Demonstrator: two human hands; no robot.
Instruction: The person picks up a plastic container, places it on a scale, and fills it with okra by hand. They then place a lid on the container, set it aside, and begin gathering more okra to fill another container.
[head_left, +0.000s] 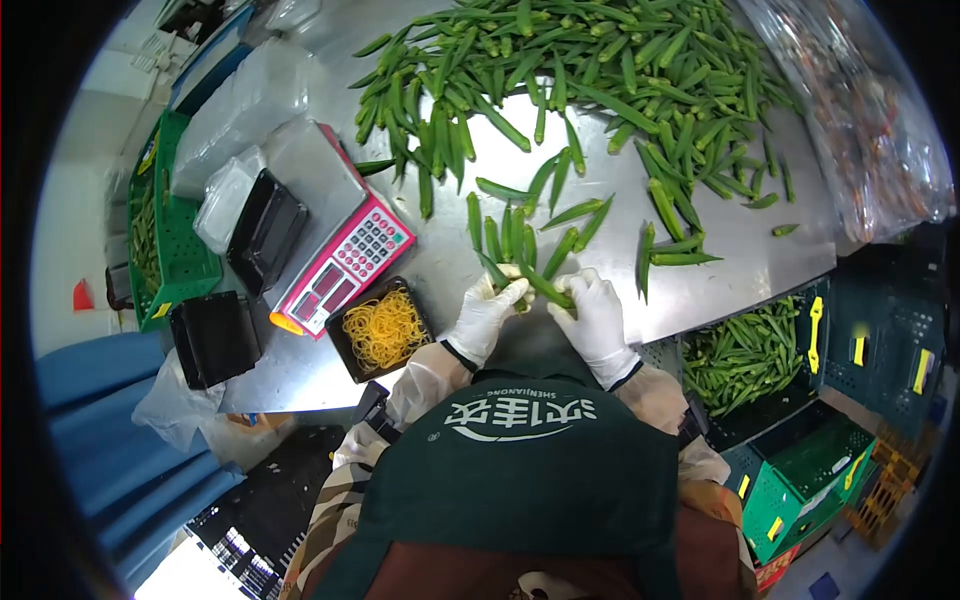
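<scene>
In white gloves, both my hands are close together at the near edge of the metal table. My left hand [487, 312] is closed round a few green okra pods [494, 270], its thumb and fingers pinched at their lower ends. My right hand [592, 308] pinches the end of one okra pod [547, 288], which slants up and left toward the left hand. Several loose okra pods [512, 236] lie just beyond my fingers. A large okra pile [600, 60] covers the far part of the table. My fingertips are partly hidden by the pods.
Left of my hands are a black tray of yellow rubber bands [384, 330], a pink scale [345, 260] and black trays [215, 340]. A green crate [165, 250] stands far left. At right are a crate of okra [745, 355] and a large clear plastic bag [860, 110].
</scene>
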